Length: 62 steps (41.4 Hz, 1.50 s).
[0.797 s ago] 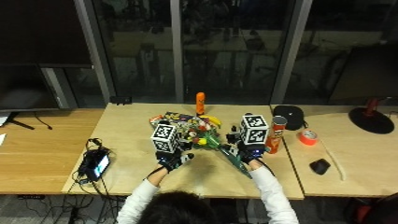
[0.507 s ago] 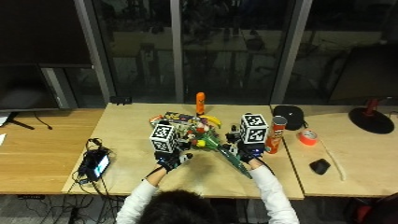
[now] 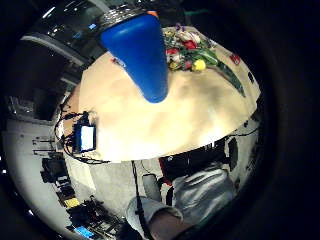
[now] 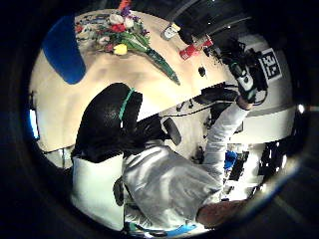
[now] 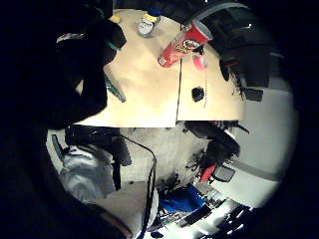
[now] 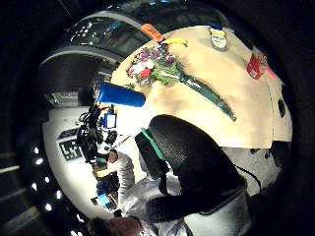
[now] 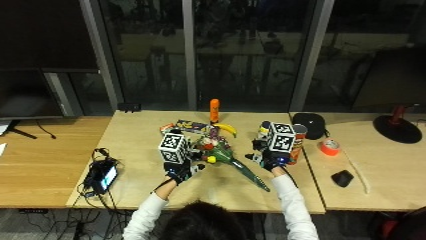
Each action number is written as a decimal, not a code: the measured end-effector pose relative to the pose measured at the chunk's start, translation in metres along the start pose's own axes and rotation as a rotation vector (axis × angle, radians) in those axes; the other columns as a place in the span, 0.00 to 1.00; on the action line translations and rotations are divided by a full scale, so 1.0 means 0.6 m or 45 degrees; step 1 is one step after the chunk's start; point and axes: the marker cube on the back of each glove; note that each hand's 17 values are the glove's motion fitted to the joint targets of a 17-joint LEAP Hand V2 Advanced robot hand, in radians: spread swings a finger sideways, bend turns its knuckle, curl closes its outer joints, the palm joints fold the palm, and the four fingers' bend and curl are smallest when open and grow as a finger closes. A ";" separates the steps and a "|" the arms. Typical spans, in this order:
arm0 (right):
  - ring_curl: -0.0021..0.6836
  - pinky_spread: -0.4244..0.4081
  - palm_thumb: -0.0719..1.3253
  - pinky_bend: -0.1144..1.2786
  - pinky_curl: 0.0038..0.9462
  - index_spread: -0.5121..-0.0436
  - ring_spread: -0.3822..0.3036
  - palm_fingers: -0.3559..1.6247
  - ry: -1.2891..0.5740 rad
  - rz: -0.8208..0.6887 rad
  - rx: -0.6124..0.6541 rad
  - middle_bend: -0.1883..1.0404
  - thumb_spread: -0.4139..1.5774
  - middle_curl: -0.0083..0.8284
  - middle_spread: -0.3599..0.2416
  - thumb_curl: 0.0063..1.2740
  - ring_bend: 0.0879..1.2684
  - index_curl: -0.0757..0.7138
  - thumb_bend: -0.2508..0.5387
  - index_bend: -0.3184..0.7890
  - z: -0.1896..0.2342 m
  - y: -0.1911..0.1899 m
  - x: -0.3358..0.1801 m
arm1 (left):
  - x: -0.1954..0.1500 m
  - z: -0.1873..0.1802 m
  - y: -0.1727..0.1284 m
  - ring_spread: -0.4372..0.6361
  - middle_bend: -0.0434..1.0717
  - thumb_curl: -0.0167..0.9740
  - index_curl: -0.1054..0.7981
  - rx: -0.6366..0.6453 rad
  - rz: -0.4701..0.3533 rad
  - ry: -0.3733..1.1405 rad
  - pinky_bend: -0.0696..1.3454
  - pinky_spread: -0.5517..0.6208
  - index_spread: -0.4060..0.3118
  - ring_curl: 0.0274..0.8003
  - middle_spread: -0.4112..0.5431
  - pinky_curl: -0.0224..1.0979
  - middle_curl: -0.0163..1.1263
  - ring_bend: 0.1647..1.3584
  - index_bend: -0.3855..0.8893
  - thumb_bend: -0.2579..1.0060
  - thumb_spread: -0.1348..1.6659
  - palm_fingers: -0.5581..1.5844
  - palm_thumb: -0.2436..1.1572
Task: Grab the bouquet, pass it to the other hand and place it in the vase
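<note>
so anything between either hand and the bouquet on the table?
Nothing visible. The bouquet lies on the table between the left hand and right hand, neither holding it, with bare tabletop on both sides. The banana lies behind the bouquet, off both paths.

Both hands, the left hand (image 7: 178, 169) and the right hand (image 7: 271, 159), are drifting slightly apart above the table (image 7: 146, 145).

The desk (image 7: 140, 145) under both hands is pale wood with a smooth, matt face. Between the hands, the bouquet (image 7: 223, 155) has its stems wrapped in glossy green film. Beside the left hand (image 7: 178, 171) a smooth blue plastic vase (image 3: 142, 55) catches soft light. By the right hand (image 7: 271, 159) stands a shiny red cardboard can (image 5: 182, 45).
</note>
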 end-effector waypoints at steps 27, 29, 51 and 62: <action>0.48 0.80 0.33 0.64 0.38 0.67 0.65 0.36 -0.109 0.145 -0.034 0.40 0.76 0.41 0.76 0.21 0.54 0.17 0.29 0.34 0.214 -0.091 0.066 | -0.002 0.028 -0.007 0.80 0.19 0.32 0.53 -0.046 0.001 -0.011 0.24 0.77 0.53 0.25 0.69 0.29 0.23 0.17 0.45 0.19 0.69 0.41 0.47; 0.48 0.80 0.33 0.65 0.38 0.68 0.65 0.36 -0.111 0.121 0.010 0.40 0.75 0.42 0.75 0.21 0.54 0.17 0.29 0.34 0.215 -0.081 0.053 | -0.004 0.029 -0.009 0.80 0.19 0.32 0.53 -0.039 0.002 -0.013 0.24 0.77 0.53 0.26 0.69 0.30 0.24 0.17 0.45 0.19 0.69 0.41 0.47; 0.47 0.73 0.41 0.54 0.34 0.64 0.62 0.34 -0.007 0.217 -0.119 0.40 0.75 0.45 0.70 0.24 0.46 0.26 0.32 0.44 0.332 -0.084 0.032 | -0.020 0.048 -0.009 0.80 0.19 0.33 0.55 -0.069 -0.017 0.001 0.23 0.78 0.54 0.27 0.69 0.31 0.25 0.16 0.45 0.19 0.69 0.42 0.47; 0.41 0.64 0.60 0.39 0.29 0.53 0.51 0.51 -0.101 0.185 0.228 0.38 0.76 0.45 0.55 0.27 0.32 0.45 0.42 0.63 0.323 -0.091 0.025 | -0.020 0.047 -0.010 0.81 0.19 0.34 0.56 -0.072 -0.016 -0.003 0.22 0.78 0.55 0.28 0.69 0.32 0.25 0.15 0.45 0.19 0.69 0.42 0.47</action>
